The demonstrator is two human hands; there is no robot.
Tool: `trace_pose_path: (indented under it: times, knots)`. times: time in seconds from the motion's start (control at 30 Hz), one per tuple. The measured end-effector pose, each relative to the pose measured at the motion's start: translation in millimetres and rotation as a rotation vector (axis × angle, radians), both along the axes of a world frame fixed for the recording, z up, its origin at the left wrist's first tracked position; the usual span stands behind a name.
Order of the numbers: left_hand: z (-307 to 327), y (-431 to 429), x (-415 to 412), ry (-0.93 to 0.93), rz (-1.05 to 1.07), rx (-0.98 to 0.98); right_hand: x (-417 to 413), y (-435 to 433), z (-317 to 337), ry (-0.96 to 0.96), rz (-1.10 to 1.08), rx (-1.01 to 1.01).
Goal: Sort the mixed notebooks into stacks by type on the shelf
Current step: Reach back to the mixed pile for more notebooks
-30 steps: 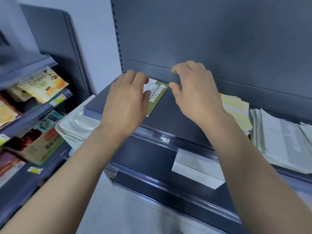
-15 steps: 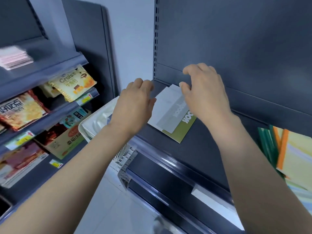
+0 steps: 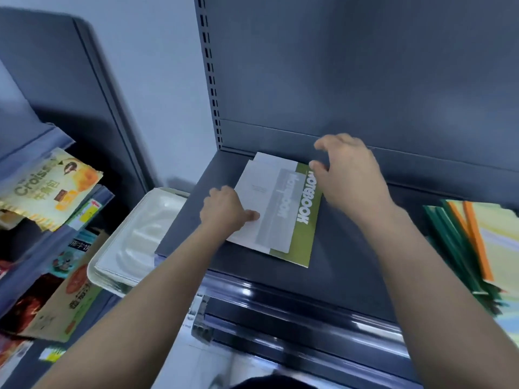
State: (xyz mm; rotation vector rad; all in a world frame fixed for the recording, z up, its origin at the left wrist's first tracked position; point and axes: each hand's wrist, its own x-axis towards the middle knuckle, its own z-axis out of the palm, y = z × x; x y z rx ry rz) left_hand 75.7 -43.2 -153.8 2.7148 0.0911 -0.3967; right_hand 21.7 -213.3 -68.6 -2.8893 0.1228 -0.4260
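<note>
Left hand (image 3: 224, 210) pinches the near left edge of a grey-white notebook (image 3: 269, 209), thumb flat on its cover and fingers curled at the edge. Right hand (image 3: 351, 178) arches over the far right corner of the green notebook (image 3: 304, 234) with bent, spread fingers that hold nothing; its thumb tip sits at that corner's edge.

The grey-white notebook has a grey band with pale lettering. It lies on top of the green one, shifted left, so a green strip printed "NOTEBOOK" in white shows along the right. Both lie flat at the left end of a dark grey-blue metal shelf (image 3: 351, 262), close to its back panel (image 3: 365, 80). Well apart to the right lies a blurred stack of notebooks (image 3: 466, 242) with green and orange spines. Pale trays (image 3: 134, 242) sit just left of the shelf, beside a neighbouring rack with a croissant packet (image 3: 47, 189).
</note>
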Motion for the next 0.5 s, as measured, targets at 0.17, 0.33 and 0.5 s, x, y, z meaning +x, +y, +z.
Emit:
trace_pose_path:
  times: [0.17,0.33,0.5]
  knots:
    - [-4.2,0.8,12.8,0.022,-0.081,0.008,5.3,6.7,-8.5,0.038,-0.097,0.013]
    - [-5.1,7.2,21.6,-0.06,-0.04,-0.165,11.0,7.8,-39.2,0.142,-0.206,0.095]
    - [-3.5,30.4,29.5,-0.159,0.069,-0.298,21.7,14.0,-77.3,0.441,-0.328,0.231]
